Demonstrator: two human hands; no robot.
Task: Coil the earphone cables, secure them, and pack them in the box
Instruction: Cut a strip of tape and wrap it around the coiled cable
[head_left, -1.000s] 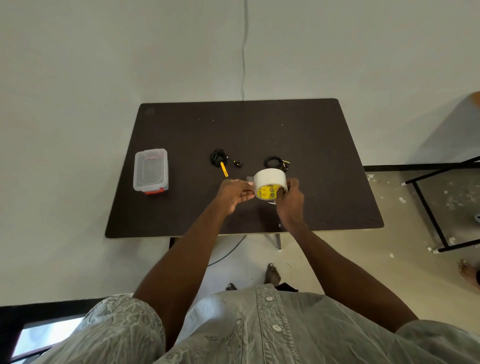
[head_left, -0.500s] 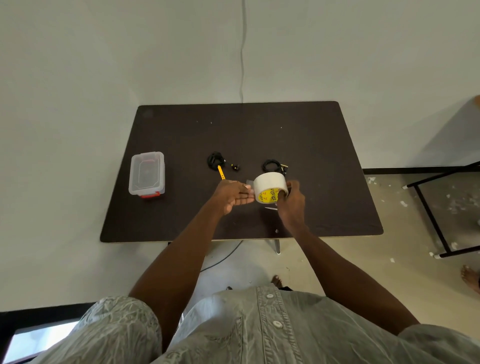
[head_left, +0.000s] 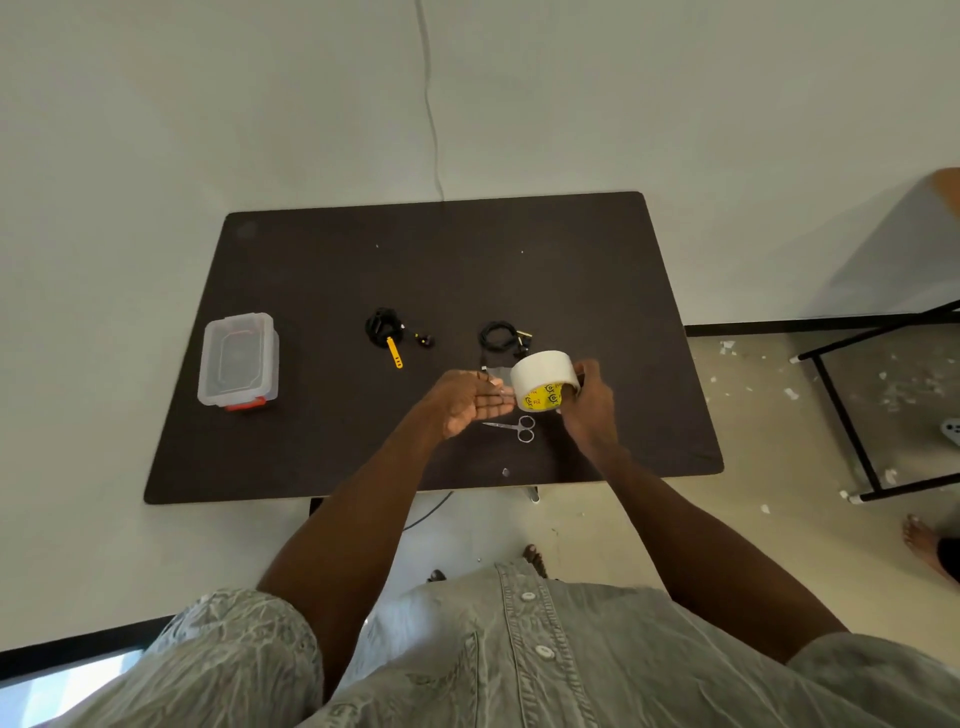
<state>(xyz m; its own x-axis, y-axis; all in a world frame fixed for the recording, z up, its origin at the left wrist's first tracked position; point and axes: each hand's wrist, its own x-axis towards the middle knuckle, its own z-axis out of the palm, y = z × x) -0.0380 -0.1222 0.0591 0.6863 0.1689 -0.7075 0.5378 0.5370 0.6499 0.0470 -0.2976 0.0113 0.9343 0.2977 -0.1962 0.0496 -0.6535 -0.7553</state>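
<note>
Two coiled black earphone cables lie mid-table: the left coil (head_left: 382, 325) has a yellow tie (head_left: 395, 354) beside it, and the right coil (head_left: 497, 335) shows a gold plug. My right hand (head_left: 592, 410) grips a white tape roll (head_left: 543, 376) with a yellow core, held above the table just in front of the right coil. My left hand (head_left: 465, 402) reaches to the roll, fingers stretched out, pinching a short clear strip of tape (head_left: 497, 373) pulled from it. A clear plastic box (head_left: 239, 358) with a red latch and its lid on stands at the table's left.
Small scissors (head_left: 515, 427) lie on the dark table (head_left: 311, 447) under my hands. A black metal frame (head_left: 852, 421) stands on the littered floor to the right. Another person's foot (head_left: 924, 543) is at the right edge. A wire runs down the wall behind.
My left hand has drawn slightly left, away from the roll, stretching a short strip of tape. The scissors now show below my hands. The coils and box have not moved.
</note>
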